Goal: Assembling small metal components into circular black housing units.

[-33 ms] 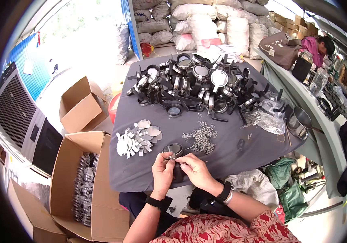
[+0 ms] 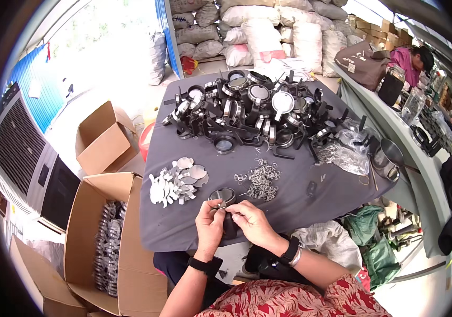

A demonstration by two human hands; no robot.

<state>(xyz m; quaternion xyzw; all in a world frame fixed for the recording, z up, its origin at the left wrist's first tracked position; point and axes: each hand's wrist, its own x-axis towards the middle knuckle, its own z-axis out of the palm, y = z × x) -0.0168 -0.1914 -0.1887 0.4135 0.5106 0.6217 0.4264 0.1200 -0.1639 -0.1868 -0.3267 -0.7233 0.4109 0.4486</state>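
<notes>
Near the table's front edge lies a round, dark-topped, lid-like part [image 2: 223,196] with a black handle [image 2: 229,226] pointing toward me. My left hand [image 2: 210,221] is closed at the joint between the round top and the handle, thumb and fingertips pinched. From the other side, my right hand [image 2: 255,221] is closed too, its fingertips meeting at the same joint. A small metal bit seems to sit between the fingertips, too small to name. Just beyond the hands are a heap of small metal clips [image 2: 260,179] and a pile of flat silver discs with tabs [image 2: 178,182].
A large heap of black-handled lid parts [image 2: 257,111] covers the table's far side. A metal pot [image 2: 387,153] and plastic bag [image 2: 350,158] stand right. Open cartons [image 2: 144,248] and an air cooler [image 2: 30,158] flank the left. Another person [image 2: 408,63] sits at the far right bench.
The whole view has shifted very slightly. Both hands stay at the same joint of the lid-like part.
</notes>
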